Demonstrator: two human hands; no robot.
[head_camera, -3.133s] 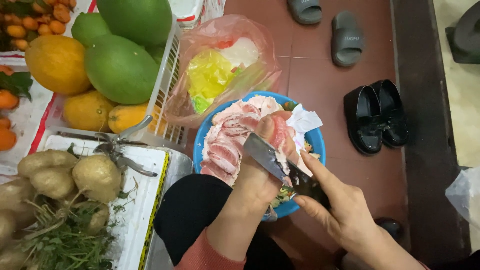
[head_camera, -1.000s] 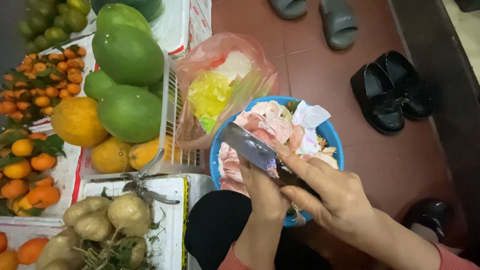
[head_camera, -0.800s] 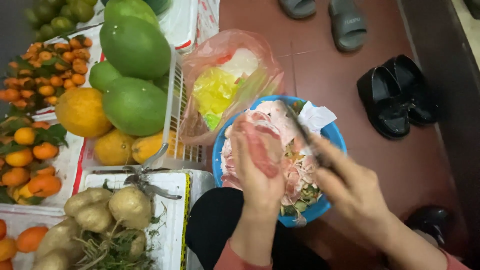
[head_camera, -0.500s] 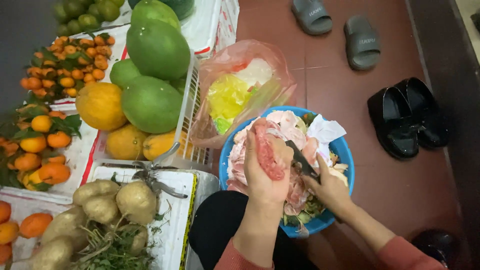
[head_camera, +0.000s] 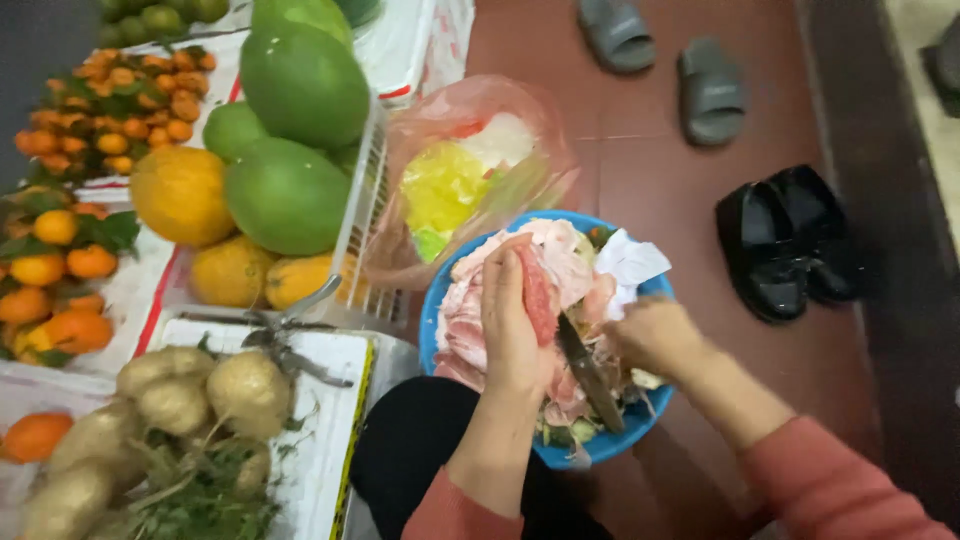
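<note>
- Two hands work over one round blue plastic basin (head_camera: 436, 318) heaped with pink-white peel.
- One pink peeled fruit segment (head_camera: 537, 296) sits gripped in the left hand (head_camera: 512, 330), fingers pointing to twelve o'clock.
- One dark-bladed knife (head_camera: 590, 373), at three o'clock of that hand, is clasped by the right hand (head_camera: 655, 335).
- Three large green pomelos (head_camera: 288, 195) lie at ten o'clock.

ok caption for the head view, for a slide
Left hand holds pink fruit flesh over a blue bowl of peels; right hand works a knife.
</note>
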